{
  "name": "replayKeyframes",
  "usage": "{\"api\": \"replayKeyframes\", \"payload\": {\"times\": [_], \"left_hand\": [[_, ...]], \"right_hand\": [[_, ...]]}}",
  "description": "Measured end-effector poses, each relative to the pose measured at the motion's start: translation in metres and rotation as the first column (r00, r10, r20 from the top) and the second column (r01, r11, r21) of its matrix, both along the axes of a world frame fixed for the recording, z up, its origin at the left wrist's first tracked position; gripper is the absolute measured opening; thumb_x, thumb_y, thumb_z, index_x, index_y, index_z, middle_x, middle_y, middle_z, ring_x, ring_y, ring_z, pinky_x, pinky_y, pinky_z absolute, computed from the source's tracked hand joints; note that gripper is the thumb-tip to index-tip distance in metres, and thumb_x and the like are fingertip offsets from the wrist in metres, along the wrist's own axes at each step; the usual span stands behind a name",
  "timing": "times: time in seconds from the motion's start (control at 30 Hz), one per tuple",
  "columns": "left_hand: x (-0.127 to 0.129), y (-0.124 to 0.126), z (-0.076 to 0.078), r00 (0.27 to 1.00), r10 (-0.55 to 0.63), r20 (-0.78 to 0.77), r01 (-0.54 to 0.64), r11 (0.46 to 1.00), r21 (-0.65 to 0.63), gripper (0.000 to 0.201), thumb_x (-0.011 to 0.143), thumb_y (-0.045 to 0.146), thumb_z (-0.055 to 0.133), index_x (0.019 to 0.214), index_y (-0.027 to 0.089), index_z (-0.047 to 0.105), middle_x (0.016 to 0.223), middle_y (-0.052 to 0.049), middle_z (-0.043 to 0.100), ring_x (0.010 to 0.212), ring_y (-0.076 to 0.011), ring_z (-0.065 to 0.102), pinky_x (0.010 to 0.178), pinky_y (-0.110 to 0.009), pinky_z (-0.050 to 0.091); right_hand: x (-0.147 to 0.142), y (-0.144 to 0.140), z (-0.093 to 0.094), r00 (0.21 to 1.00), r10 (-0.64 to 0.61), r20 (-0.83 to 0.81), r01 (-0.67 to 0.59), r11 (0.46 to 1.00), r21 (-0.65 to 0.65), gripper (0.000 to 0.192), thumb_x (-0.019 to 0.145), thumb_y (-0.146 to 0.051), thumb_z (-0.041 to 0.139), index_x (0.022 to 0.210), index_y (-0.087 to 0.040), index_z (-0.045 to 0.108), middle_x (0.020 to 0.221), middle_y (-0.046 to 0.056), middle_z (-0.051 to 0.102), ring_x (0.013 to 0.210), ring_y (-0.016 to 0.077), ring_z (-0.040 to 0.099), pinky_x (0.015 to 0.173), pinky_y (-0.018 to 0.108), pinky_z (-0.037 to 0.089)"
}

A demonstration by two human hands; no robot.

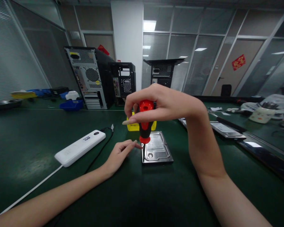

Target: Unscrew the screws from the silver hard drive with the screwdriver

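The right hand is wrapped over the red cap of a screwdriver, its fingers curled shut around the handle with the thumb laid flat across the front; the tool stands upright, long axis nearly vertical, so its tip lies straight below those fingers and meets the near left corner of the hard drive; the tip itself is too small to make out. The drive lies flat on the green bench, directly under the right hand and just right of the left hand; the left hand is the lower and nearer to the drive, its fingers held loosely together and pointing right, fingertips at the shaft and the drive's left edge; whether they pinch anything cannot be told. A yellow box sits beyond the drive, behind the handle.
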State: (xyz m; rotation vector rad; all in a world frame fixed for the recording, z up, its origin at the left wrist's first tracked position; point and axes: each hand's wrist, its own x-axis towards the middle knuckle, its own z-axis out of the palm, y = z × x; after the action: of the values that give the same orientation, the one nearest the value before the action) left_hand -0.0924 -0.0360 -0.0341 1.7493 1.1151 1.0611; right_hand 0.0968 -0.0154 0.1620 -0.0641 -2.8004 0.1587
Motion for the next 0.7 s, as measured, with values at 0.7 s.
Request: {"api": "replayKeyframes", "payload": {"times": [0.7], "left_hand": [[0.003,0.003,0.000,0.996,0.087,0.018,-0.084,0.988,-0.132,0.055,0.086,0.064,0.047,0.072,0.014,0.066,0.053,0.005,0.028,0.053,-0.0126,0.027,0.052,-0.026,0.020]], "right_hand": [[0.010,0.005,0.004,0.993,0.114,0.032,-0.110,0.986,-0.123,0.017,0.094,-0.020,0.054,0.097,-0.006,0.062,0.090,0.001,0.062,0.080,0.0026,0.058,0.071,0.011,0.048]]}}
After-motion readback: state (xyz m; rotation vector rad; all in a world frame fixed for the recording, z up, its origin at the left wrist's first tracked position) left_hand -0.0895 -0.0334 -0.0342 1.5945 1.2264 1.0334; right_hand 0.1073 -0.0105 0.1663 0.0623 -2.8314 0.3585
